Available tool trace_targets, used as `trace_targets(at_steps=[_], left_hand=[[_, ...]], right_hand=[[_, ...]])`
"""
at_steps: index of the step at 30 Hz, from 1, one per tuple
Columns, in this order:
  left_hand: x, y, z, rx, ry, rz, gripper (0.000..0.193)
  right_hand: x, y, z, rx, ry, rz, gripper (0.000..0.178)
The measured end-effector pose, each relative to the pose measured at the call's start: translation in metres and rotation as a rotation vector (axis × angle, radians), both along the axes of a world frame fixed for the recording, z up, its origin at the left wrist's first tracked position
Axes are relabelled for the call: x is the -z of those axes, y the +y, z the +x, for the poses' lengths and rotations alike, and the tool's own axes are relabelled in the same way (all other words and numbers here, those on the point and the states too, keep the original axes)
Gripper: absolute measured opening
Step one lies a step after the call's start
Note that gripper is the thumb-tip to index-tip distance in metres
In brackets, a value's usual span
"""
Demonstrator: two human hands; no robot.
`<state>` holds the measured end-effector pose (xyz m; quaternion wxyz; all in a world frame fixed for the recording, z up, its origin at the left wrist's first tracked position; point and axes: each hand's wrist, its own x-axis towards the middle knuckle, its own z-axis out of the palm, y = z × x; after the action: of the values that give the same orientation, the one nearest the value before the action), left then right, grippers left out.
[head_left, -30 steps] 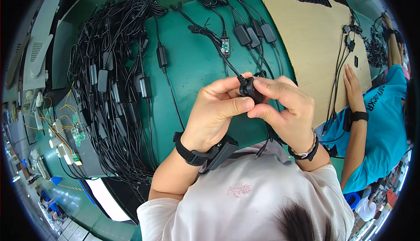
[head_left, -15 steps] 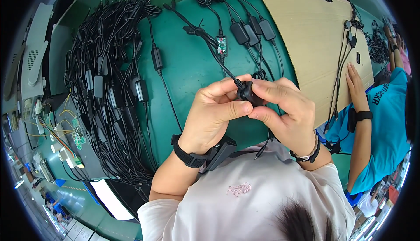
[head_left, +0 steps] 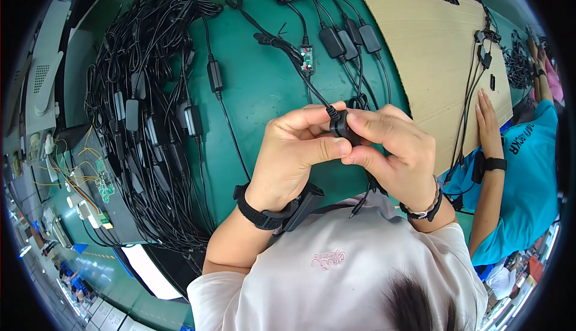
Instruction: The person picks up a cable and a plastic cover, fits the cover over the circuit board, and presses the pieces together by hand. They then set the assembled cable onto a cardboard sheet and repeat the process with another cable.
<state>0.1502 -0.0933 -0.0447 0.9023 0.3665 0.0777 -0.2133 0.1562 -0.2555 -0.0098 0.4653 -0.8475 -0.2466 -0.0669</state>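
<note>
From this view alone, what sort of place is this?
Probably an electronics assembly workshop: a heap of black cables with inline boxes, an exposed circuit board over the green work surface, and a co-worker at a cardboard sheet.

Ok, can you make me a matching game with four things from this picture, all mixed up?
Things:
1. black part
2. cardboard sheet
3. big cable heap
4. co-worker's shirt

Clues:
A. light brown
B. bright blue
C. held by the fingers of the left hand and right hand
D. on the left part of the green table

Right pairs: 1-C, 2-A, 3-D, 4-B
</note>
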Motion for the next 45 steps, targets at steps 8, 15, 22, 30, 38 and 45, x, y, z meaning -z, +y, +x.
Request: trace_targets(at_steps=[8, 15, 22, 30, 38, 45], left_hand=[[-0.001, -0.008, 0.001, 0.014, -0.046, 0.227, 0.025], [-0.041, -0.021, -0.02, -0.158, -0.045, 0.271, 0.031], [-0.018, -0.004, -0.013, -0.184, -0.152, 0.103, 0.033], [-0.04, -0.024, -0.018, -0.227, -0.141, 0.323, 0.027], [-0.042, -0.024, -0.027, -0.2, -0.285, 0.462, 0.025], [-0.031, -0.032, -0.031, -0.289, -0.442, 0.62, 0.023]], right_hand=[[-0.003, -0.01, -0.005, -0.076, -0.15, -0.135, 0.029], [0.006, 0.006, -0.02, 0.029, -0.408, -0.299, 0.035], [-0.003, 0.009, -0.008, -0.118, -0.189, 0.06, 0.039], [-0.007, 0.0, 0.007, -0.042, 0.363, 0.429, 0.021], [0.001, -0.002, 0.008, -0.109, 0.584, 0.369, 0.021], [0.016, 0.002, 0.015, -0.105, 0.461, 0.264, 0.013]])
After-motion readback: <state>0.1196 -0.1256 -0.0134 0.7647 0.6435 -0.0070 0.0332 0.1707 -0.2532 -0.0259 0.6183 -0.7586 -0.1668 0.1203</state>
